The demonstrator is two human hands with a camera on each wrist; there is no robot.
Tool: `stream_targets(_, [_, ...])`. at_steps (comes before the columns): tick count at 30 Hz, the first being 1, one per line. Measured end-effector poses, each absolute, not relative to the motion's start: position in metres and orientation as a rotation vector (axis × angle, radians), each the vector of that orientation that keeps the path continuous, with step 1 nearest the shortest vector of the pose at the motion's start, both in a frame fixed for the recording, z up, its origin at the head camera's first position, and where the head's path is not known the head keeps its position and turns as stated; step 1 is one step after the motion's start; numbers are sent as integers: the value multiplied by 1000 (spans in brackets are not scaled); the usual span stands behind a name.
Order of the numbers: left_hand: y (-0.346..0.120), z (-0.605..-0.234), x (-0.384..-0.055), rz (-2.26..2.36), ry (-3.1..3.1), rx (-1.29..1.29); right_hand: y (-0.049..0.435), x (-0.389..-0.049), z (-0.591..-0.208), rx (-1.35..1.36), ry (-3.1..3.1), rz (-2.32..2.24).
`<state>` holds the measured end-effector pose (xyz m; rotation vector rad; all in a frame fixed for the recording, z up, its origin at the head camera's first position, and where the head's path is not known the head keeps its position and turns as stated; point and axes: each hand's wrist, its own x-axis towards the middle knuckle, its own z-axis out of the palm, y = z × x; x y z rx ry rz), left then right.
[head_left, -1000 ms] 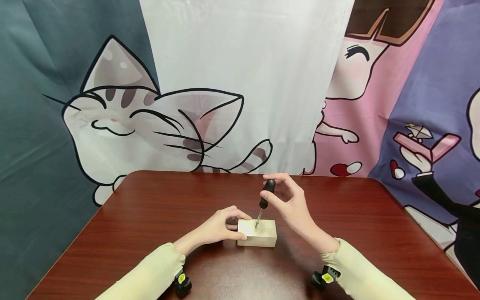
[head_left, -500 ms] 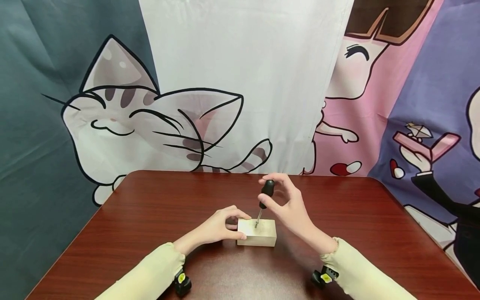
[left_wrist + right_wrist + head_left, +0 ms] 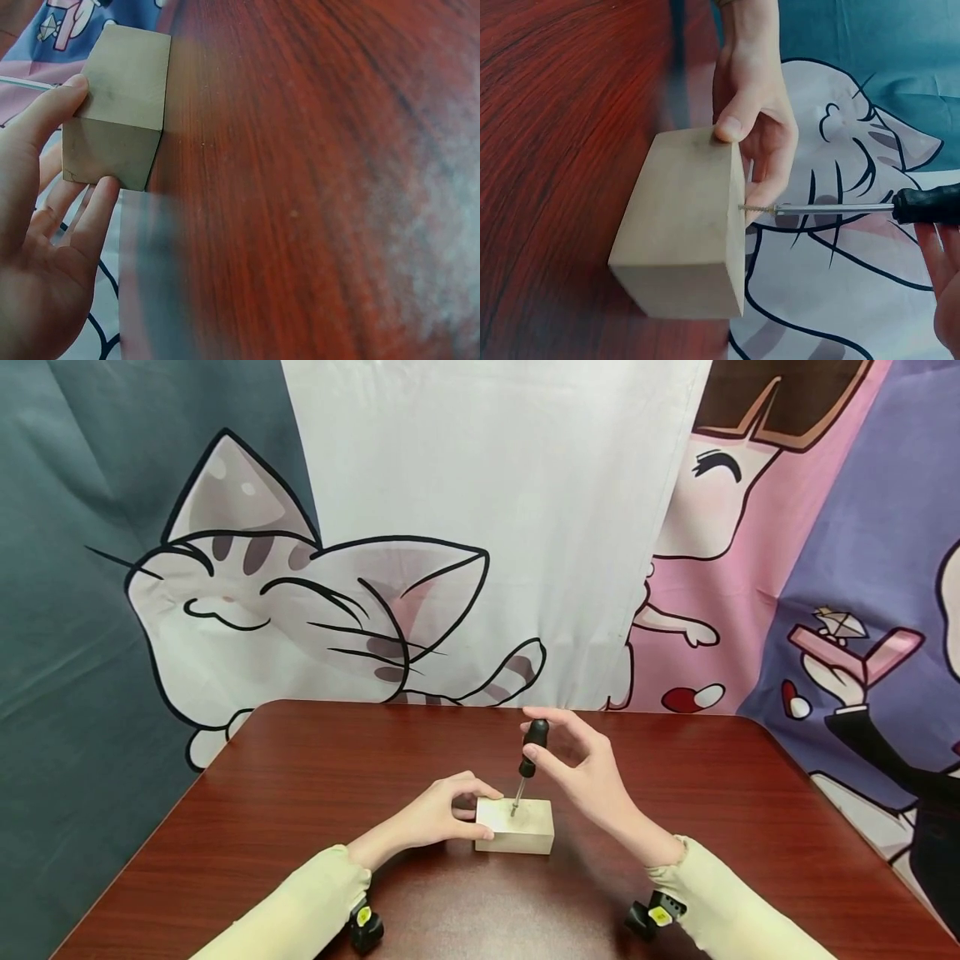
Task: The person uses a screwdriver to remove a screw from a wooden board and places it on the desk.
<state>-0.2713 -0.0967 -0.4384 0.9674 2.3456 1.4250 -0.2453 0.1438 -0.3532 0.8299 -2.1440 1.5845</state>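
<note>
Head view: the left hand (image 3: 431, 817) grips a wooden block (image 3: 519, 842) on the table (image 3: 300, 777); the right hand (image 3: 588, 768) pinches a black-handled screwdriver (image 3: 528, 767); left wrist view: the left hand clasps the block's end; right wrist view: the screwdriver's tip meets a screw (image 3: 757, 208) standing in the block.

Head view bright; soft glare on near tabletop (image 3: 480, 906), faint shadow right of block (image 3: 517, 842). Left wrist view dimmer, whitish glare.
</note>
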Motion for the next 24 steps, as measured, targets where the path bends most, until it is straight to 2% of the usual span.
stream_targets(12, [-98, -437, -270, 1438, 2340, 964, 142, -251, -355, 1021, -2028, 1707])
stream_targets(24, [-97, -436, -270, 1433, 2341, 960, 140, -247, -353, 763, -2119, 1552])
